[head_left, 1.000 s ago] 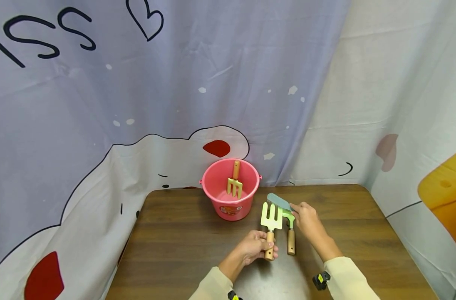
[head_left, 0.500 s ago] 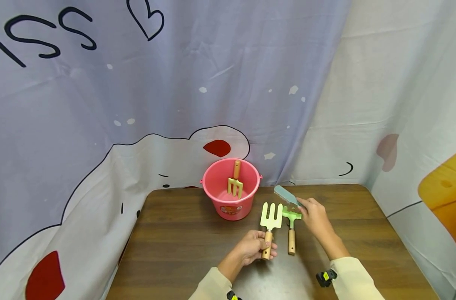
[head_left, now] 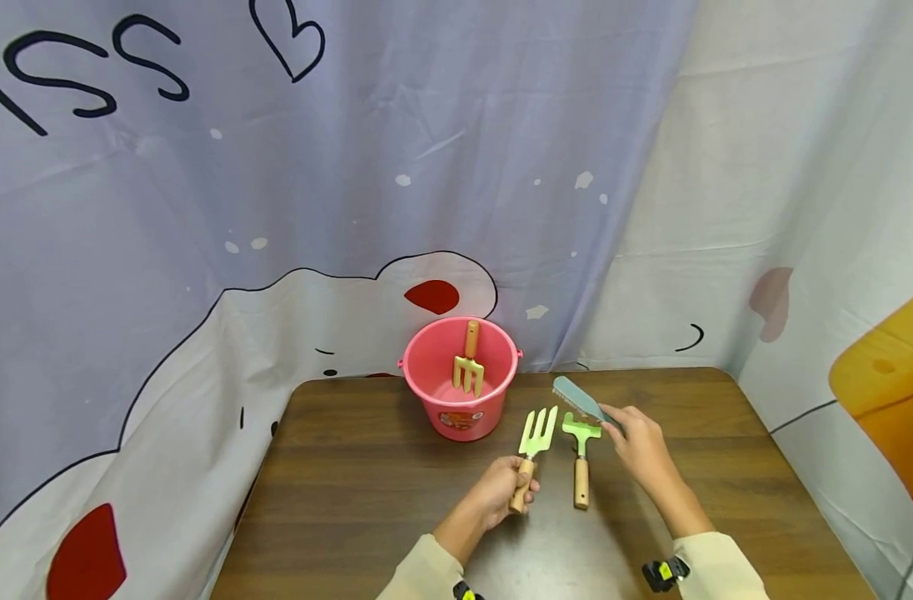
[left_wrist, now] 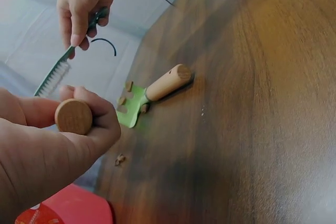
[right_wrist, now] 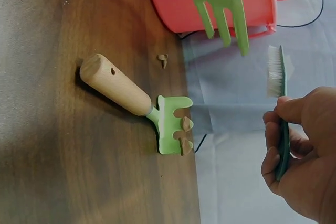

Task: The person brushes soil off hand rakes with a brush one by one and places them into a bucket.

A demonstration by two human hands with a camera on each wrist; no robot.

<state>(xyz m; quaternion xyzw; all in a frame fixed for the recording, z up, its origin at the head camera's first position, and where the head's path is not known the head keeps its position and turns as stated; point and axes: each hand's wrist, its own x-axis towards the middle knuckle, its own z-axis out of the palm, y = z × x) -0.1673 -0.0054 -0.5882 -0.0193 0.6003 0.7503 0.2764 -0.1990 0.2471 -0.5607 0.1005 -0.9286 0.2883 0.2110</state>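
My left hand (head_left: 494,496) grips the wooden handle of a garden hand fork (head_left: 537,432), its pale green tines pointing away from me above the table. In the left wrist view, the round handle end (left_wrist: 73,116) shows between thumb and fingers. A blue-green brush (head_left: 580,398) with white bristles (right_wrist: 274,72) is held in my right hand (head_left: 640,446), bristles facing left. Below and between both hands, a small green rake (head_left: 581,483) with a wooden handle lies on the table. Brown clumps (right_wrist: 187,124) sit at its teeth.
A pink bucket (head_left: 494,408) stands at the back of the wooden table (head_left: 351,500). Inside it leans another small fork (head_left: 469,371), handle up. A brown crumb (right_wrist: 163,59) lies on the table near the rake. A printed curtain (head_left: 456,167) hangs behind.
The brush has moved right and away from the held fork, along with my right hand. My left hand has shifted slightly left, turning the fork so its tines tilt to the right.
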